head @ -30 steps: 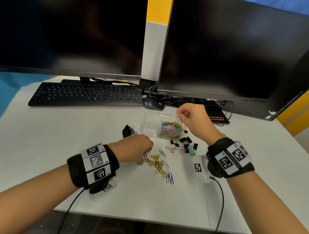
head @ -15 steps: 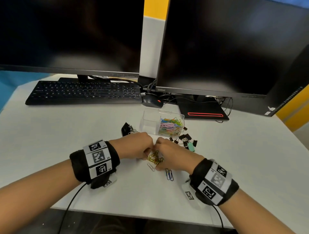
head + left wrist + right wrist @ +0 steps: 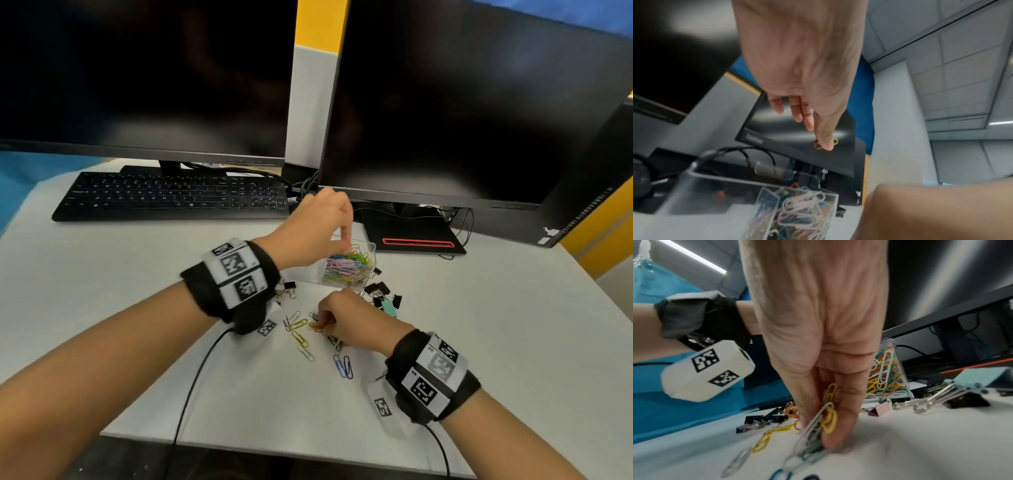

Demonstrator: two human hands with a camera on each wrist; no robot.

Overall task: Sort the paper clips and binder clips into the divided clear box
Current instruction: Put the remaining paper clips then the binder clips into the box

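The divided clear box (image 3: 371,247) stands mid-table; its right compartment holds several coloured paper clips (image 3: 347,267). My left hand (image 3: 344,236) hovers over the box, pinching a yellow and a red paper clip (image 3: 835,141) between thumb and finger. My right hand (image 3: 323,323) is down on the table in front of the box, pinching a bunch of yellow and silver paper clips (image 3: 827,417). Loose paper clips (image 3: 298,327) lie left of it, and two blue ones (image 3: 343,366) lie nearer me. Black binder clips (image 3: 378,289) and a teal one (image 3: 388,307) sit right of the box.
More black binder clips (image 3: 289,285) lie left of the box, under my left wrist. A keyboard (image 3: 171,198), two dark monitors and a monitor base (image 3: 411,236) with cables stand behind. The table's front edge (image 3: 274,448) is close to me.
My left hand has risen from the loose pile to above the box with clips in its pinch. My right hand came down from the box to the pile and gathered clips.
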